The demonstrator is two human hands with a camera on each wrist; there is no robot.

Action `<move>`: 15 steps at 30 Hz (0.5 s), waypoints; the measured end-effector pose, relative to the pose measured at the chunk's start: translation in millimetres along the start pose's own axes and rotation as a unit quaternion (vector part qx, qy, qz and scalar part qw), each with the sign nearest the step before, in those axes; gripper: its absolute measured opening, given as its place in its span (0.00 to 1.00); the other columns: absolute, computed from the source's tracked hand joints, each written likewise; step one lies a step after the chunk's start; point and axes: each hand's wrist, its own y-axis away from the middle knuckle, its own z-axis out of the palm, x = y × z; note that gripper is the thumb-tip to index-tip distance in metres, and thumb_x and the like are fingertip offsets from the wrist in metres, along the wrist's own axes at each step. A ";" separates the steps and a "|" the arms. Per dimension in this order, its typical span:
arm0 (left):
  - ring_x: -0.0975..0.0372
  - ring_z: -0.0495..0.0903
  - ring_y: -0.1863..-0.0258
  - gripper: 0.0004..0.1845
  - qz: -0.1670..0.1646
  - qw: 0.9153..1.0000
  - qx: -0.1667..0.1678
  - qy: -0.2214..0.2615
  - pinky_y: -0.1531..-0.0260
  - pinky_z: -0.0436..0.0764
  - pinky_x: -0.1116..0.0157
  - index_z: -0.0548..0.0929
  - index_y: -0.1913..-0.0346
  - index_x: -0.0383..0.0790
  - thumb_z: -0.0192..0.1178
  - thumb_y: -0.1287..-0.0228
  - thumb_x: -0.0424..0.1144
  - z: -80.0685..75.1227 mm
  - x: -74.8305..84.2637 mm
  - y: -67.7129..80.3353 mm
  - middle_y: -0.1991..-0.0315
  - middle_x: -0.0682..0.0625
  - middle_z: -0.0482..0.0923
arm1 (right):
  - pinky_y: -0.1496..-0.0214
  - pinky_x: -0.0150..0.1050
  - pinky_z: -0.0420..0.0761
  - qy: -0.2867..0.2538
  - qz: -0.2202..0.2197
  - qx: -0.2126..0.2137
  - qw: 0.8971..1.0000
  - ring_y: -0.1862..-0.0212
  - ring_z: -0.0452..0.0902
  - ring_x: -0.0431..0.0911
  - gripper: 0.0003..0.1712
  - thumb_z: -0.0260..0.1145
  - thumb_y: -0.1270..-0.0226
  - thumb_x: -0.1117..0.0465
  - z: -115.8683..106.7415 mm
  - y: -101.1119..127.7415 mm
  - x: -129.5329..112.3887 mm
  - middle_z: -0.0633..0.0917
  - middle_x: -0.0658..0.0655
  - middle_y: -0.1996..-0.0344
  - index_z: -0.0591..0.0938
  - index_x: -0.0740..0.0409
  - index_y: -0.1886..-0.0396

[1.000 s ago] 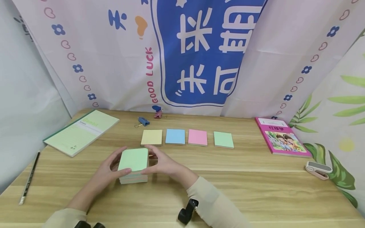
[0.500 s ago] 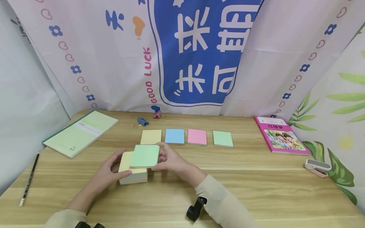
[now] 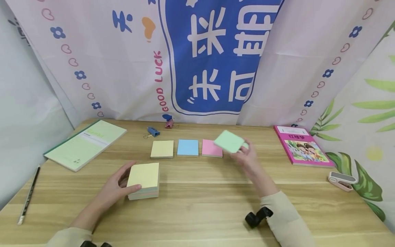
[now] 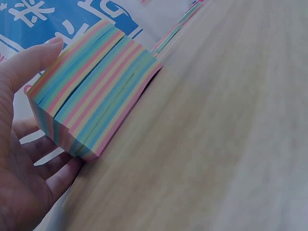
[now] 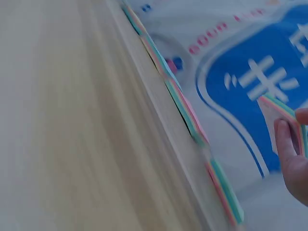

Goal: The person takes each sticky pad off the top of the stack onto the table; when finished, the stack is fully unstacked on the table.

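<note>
My left hand (image 3: 115, 185) grips the left side of a tall stack of sticky note pads (image 3: 143, 176), yellow on top, with thumb at the near edge. In the left wrist view the stack (image 4: 98, 86) shows striped coloured layers. My right hand (image 3: 249, 158) pinches a green-topped sticky note pad (image 3: 229, 141), tilted and raised over the right end of a row. From the side, that pad (image 5: 270, 120) shows striped edges between thumb and fingers. In the row lie a yellow pad (image 3: 162, 149), a blue pad (image 3: 188, 147), a pink pad (image 3: 210, 149) and a mostly hidden green pad (image 3: 246, 145).
A green notebook (image 3: 85, 144) lies at the left, with a pencil (image 3: 29, 195) nearer me. Behind the row are a blue binder clip (image 3: 153, 131) and a pink one (image 3: 169, 124). To the right are a pink book (image 3: 303, 146) and a stapler-like object (image 3: 342, 180). A printed curtain (image 3: 265, 85) hangs behind.
My right hand has lifted the green-topped pad off the stack and carried it right and away from me, uncovering the yellow top. My left hand has stayed at the stack.
</note>
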 end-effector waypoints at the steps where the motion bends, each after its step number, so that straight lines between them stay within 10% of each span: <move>1: 0.46 0.59 0.45 0.41 0.001 1.000 -0.001 -0.001 0.54 0.65 0.76 0.51 0.36 0.36 0.63 0.50 0.38 -0.6 -0.2 0.5 0.43 0.33 0.56 | 0.58 0.31 0.74 -0.009 0.000 0.023 1.000 0.59 0.73 0.43 0.46 0.51 0.55 0.85 -10.6 -2.4 -4.3 0.63 0.66 0.45 0.43 0.58 0.38; 10: 0.45 0.58 0.44 0.41 0.007 1.000 -0.004 -0.009 0.49 0.63 0.60 0.51 0.36 0.36 0.62 0.50 0.38 -1.9 0.8 1.1 0.42 0.33 0.55 | 0.51 0.32 0.69 -0.134 0.003 0.234 0.963 0.42 0.55 0.47 0.46 0.43 0.51 0.87 -86.8 -18.2 -13.1 0.47 0.61 0.37 0.36 0.55 0.39; 15: 0.45 0.58 0.44 0.41 0.008 1.000 -0.004 -0.012 0.50 0.63 0.59 0.51 0.36 0.36 0.62 0.49 0.38 -2.0 0.3 1.0 0.42 0.33 0.55 | 0.55 0.29 0.71 -0.103 0.027 0.302 0.947 0.41 0.53 0.46 0.51 0.48 0.53 0.86 -101.2 -19.3 -8.5 0.38 0.61 0.37 0.32 0.54 0.37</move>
